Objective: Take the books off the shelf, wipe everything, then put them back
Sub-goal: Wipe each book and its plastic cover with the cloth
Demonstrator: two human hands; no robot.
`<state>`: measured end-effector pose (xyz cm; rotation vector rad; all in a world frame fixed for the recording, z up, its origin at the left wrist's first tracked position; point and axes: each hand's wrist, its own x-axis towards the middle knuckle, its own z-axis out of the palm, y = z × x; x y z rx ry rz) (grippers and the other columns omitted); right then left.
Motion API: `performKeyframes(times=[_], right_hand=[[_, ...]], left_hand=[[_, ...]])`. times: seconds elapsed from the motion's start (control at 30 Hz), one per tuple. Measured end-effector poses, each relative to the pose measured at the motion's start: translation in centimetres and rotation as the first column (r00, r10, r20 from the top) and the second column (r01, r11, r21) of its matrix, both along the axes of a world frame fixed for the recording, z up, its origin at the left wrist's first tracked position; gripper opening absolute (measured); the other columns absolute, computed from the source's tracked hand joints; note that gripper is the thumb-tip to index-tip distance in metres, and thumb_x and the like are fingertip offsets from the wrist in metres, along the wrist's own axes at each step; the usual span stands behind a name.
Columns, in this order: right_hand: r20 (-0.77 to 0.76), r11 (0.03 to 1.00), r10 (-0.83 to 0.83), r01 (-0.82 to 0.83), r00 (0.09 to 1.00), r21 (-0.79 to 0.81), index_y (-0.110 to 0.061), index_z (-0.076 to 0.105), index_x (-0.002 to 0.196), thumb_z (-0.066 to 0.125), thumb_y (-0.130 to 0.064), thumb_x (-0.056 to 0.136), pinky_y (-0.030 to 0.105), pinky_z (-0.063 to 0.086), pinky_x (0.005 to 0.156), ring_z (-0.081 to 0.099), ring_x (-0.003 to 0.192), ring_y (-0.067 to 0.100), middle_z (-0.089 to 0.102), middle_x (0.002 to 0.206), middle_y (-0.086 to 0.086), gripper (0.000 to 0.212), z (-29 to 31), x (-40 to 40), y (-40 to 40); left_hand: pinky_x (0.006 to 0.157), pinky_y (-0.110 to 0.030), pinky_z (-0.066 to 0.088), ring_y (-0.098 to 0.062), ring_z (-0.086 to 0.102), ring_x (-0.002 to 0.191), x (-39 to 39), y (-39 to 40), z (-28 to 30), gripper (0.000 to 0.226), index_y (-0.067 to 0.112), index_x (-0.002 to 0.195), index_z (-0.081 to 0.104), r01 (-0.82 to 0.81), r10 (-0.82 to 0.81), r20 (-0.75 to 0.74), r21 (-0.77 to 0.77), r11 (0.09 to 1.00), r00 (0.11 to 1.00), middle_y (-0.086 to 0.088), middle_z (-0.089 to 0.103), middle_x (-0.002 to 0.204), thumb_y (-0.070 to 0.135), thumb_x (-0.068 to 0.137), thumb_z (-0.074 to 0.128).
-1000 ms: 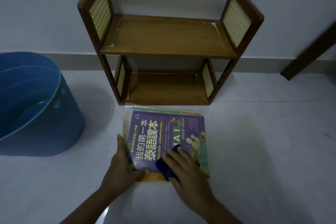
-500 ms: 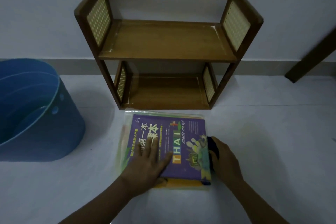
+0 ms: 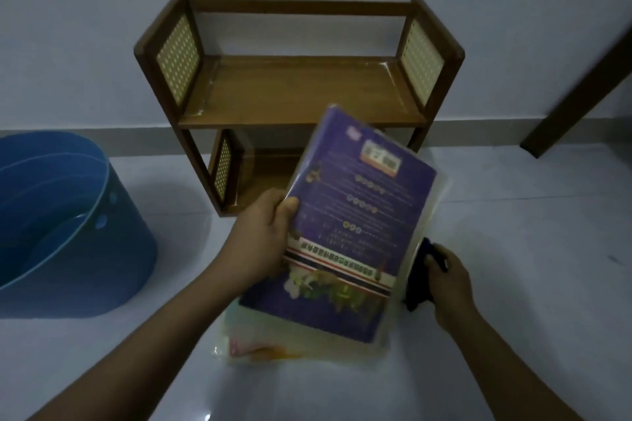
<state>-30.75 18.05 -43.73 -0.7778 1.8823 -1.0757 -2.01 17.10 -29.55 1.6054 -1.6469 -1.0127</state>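
Observation:
My left hand (image 3: pixel 263 236) grips the left edge of a purple book (image 3: pixel 355 215) and holds it tilted up off the floor, its back cover facing me. Under it lies a pale plastic-covered book or folder (image 3: pixel 273 345) flat on the floor. To the right of the book, my right hand (image 3: pixel 448 280) clutches a dark blue cloth (image 3: pixel 419 275). Behind the book stands a small two-tier wooden shelf (image 3: pixel 301 92) against the wall, both tiers bare; the lifted book hides part of the lower tier.
A large blue plastic bucket (image 3: pixel 68 225) stands on the floor at the left. A dark wooden beam (image 3: pixel 581 85) leans against the wall at the right. The floor is pale glossy tile (image 3: pixel 530 222).
The purple book lay flat, front cover up, under my left palm. Now my left hand has lifted and turned it over, back cover showing. My right hand stays beside it with the cloth.

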Motion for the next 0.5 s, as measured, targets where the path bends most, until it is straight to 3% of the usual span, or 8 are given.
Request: performKeyframes(times=[0.1,0.13,0.23,0.3,0.37,0.4,0.43,0.5], right_hand=[[0.054,0.992,-0.090,0.095,0.994,-0.088,-0.017,0.048,0.133,0.045,-0.012,0.099,0.042,0.049,0.093,0.058,0.103,0.027,0.057,0.121,0.010,0.035,2.7,0.4,-0.4],[0.017,0.989,-0.082,0.083,0.996,-0.122,-0.018,0.046,0.135,0.045,-0.012,0.099,0.043,0.048,0.096,0.057,0.107,0.027,0.056,0.125,0.010,0.036,3.3,0.8,-0.4],[-0.263,0.979,0.039,-0.089,0.964,-0.184,-0.018,0.042,0.140,0.046,-0.012,0.098,0.045,0.045,0.101,0.051,0.120,0.026,0.052,0.135,0.010,0.042,3.5,3.1,-0.2],[-0.417,0.933,0.221,-0.316,0.882,-0.173,-0.019,0.042,0.139,0.048,-0.010,0.097,0.030,0.044,0.096,0.049,0.117,0.013,0.052,0.134,0.005,0.044,2.7,5.5,0.6],[-0.551,0.832,0.423,-0.549,0.719,-0.078,-0.023,0.046,0.135,0.051,-0.006,0.094,0.024,0.048,0.091,0.052,0.114,0.010,0.055,0.130,0.000,0.044,1.4,8.2,2.3],[-0.661,0.768,0.463,-0.639,0.591,-0.034,-0.023,0.051,0.130,0.054,-0.006,0.090,0.030,0.052,0.090,0.057,0.113,0.016,0.058,0.128,0.001,0.044,0.5,9.6,3.4],[-0.763,0.706,0.465,-0.708,0.448,0.014,-0.022,0.055,0.125,0.057,-0.010,0.084,0.037,0.054,0.088,0.060,0.113,0.023,0.061,0.125,0.002,0.042,-0.4,11.0,4.7],[-0.849,0.516,0.486,-0.852,0.207,0.088,-0.028,0.055,0.117,0.051,-0.026,0.086,0.040,0.053,0.086,0.058,0.114,0.023,0.060,0.121,-0.004,0.032,-1.3,14.1,7.5]], left_hand=[[0.080,-0.044,0.056,-0.021,0.071,0.083,0.6,1.6,-5.4,0.032,0.011,0.101,0.057,-0.104,0.188,-0.233,0.331,0.938,0.954,-0.009,0.071,0.093,0.038,0.099,0.039],[0.083,-0.049,0.056,-0.027,0.071,0.085,0.9,2.1,-7.3,0.035,0.008,0.101,0.057,-0.134,0.242,-0.234,0.399,0.907,0.942,-0.013,0.071,0.096,0.038,0.099,0.039],[0.084,-0.045,0.054,-0.027,0.065,0.089,2.5,3.0,-11.8,0.034,0.010,0.098,0.057,-0.231,0.217,0.080,0.366,0.901,0.973,-0.016,0.067,0.106,0.039,0.099,0.038],[0.078,-0.035,0.053,-0.016,0.060,0.084,4.0,3.3,-12.9,0.029,0.017,0.098,0.055,-0.177,0.094,0.337,0.225,0.958,0.937,-0.011,0.065,0.111,0.042,0.097,0.041],[0.089,-0.032,0.048,-0.016,0.055,0.106,5.7,3.0,-13.7,0.048,0.018,0.122,0.049,0.027,-0.068,0.545,0.082,0.996,0.835,-0.010,0.052,0.134,0.054,0.091,0.047],[0.106,-0.039,0.038,-0.021,0.040,0.132,6.7,2.8,-14.2,0.076,0.017,0.143,0.031,0.176,-0.211,0.595,0.117,0.977,0.776,-0.009,0.030,0.153,0.064,0.086,0.046],[0.117,-0.046,0.018,-0.022,0.010,0.147,7.5,2.4,-14.7,0.099,0.020,0.153,0.003,0.300,-0.354,0.583,0.191,0.935,0.731,-0.005,-0.001,0.161,0.073,0.080,0.043],[0.115,-0.049,-0.008,-0.015,-0.022,0.141,8.7,2.0,-15.6,0.121,0.024,0.144,-0.031,0.435,-0.532,0.552,0.310,0.846,0.642,0.002,-0.033,0.151,0.080,0.071,0.048]])
